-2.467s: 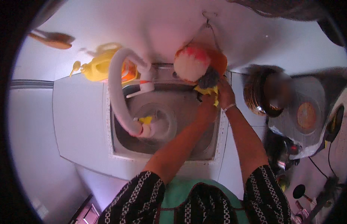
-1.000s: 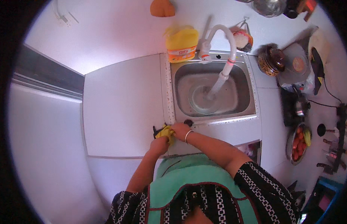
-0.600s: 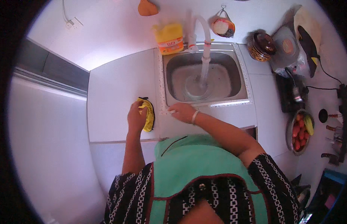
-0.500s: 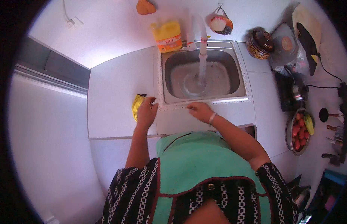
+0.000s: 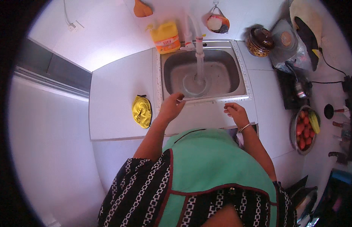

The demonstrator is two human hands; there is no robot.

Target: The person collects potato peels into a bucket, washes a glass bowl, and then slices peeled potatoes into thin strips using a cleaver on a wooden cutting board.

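Note:
My left hand (image 5: 172,107) hovers near the front left corner of the sink (image 5: 242,81). Its fingers are loosely bent and apart, with nothing visible in them. Farther right, my right hand (image 5: 237,114) is over the counter strip before the sink, its fingers partly curled, apart and holding nothing that shows. A clear flow comes from the tap (image 5: 199,55) into a round, transparent-looking bowl (image 5: 188,89) in the basin. Left of my left hand, a bunched yellow cloth item (image 5: 141,111) with black edging lies on the white counter (image 5: 115,102).
A yellow jug (image 5: 165,37) stands behind the sink's left corner. On the right are a lidded brown pot (image 5: 260,41), a small saucepan (image 5: 301,90) and a metal bowl (image 5: 293,140) of red vegetables with a green one. Knives (image 5: 338,156) hang along the right wall.
My left hand has moved right, away from the yellow cloth item, which now shows fully. My right hand has also moved right along the counter's front. The view has shifted slightly.

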